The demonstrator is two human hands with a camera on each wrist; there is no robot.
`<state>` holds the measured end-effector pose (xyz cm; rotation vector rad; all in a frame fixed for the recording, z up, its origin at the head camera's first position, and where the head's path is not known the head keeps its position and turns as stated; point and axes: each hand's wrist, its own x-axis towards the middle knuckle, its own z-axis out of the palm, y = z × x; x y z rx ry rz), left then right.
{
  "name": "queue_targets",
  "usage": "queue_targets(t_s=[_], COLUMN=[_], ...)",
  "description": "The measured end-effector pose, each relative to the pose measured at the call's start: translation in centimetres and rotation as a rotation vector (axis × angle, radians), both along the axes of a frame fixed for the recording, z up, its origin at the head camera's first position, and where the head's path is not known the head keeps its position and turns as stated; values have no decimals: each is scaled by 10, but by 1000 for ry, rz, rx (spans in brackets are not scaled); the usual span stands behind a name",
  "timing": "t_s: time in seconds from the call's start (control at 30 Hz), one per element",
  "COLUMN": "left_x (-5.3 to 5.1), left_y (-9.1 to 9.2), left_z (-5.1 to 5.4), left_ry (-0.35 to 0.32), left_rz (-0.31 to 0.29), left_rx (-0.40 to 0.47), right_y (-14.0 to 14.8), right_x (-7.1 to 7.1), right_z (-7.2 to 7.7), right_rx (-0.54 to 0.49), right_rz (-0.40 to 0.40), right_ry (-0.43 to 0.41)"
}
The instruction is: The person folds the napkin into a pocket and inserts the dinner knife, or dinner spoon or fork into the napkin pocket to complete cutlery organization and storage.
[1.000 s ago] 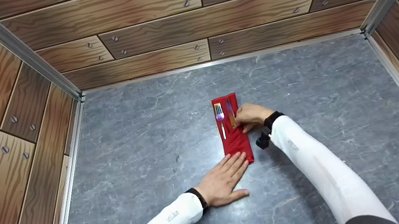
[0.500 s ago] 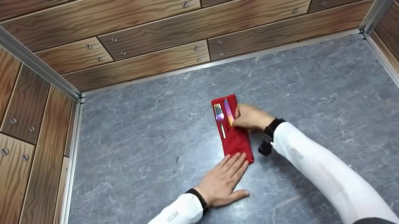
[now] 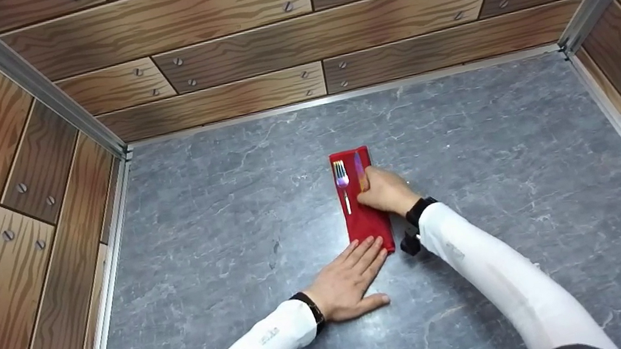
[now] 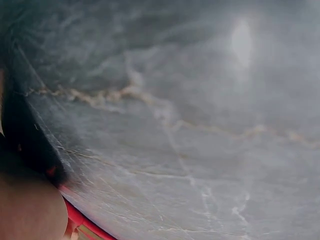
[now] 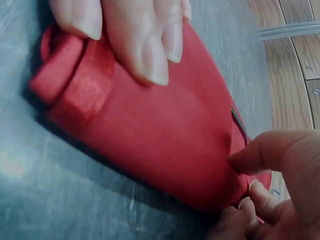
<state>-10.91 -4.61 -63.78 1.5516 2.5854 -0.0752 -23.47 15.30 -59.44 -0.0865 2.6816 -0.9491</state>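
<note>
A narrow folded red napkin (image 3: 368,224) lies lengthwise in the head view. On its left side rests a fork (image 3: 342,179), its handle's lower end tucked into the fold. Beside it, a rainbow-coloured knife (image 3: 359,164) shows its blade; its lower part is hidden. My left hand (image 3: 342,283) lies flat, fingertips pressing the napkin's near end. With thumb and curled fingers, my right hand (image 3: 388,189) pinches the napkin's right edge, seen close up in the right wrist view as a gathered red cloth (image 5: 165,135). Whether those fingers also touch the knife is hidden.
Grey marbled tabletop (image 3: 218,213) surrounds the napkin. Wood-patterned panels (image 3: 239,25) stand at the back and both sides, with metal strips along the edges. A small black camera (image 3: 411,242) hangs beneath my right wrist.
My right hand has shifted slightly toward me, and its thumb now lies over the cloth. The knife has swung a little right, away from the fork. My left hand stays in place.
</note>
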Motion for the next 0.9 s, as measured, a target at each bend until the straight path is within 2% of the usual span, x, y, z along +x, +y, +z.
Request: queue_targets(t_s=[0.2, 0.5, 0.63, 0.77, 0.83, 0.9], left_x=[-4, -28, -36, -41, -44, -49], left_y=[2, 13, 16, 17, 14, 8], left_z=[0, -1, 2, 8, 12, 15], left_ry=[-10, -2, -46, -115, -150, -161], left_rz=[3, -8, -10, 1, 29, 84], left_rx=[1, 0, 11, 69, 106, 147], right_y=[5, 19, 26, 37, 44, 54], right_x=[-2, -14, -18, -15, -10, -4], right_z=[-1, -8, -12, -15, -14, -13], right_rx=[-23, -103, -157, -216, -260, -279], right_rz=[1, -36, -38, -54, -81, -103], right_ry=[32, 89, 114, 129, 125, 147])
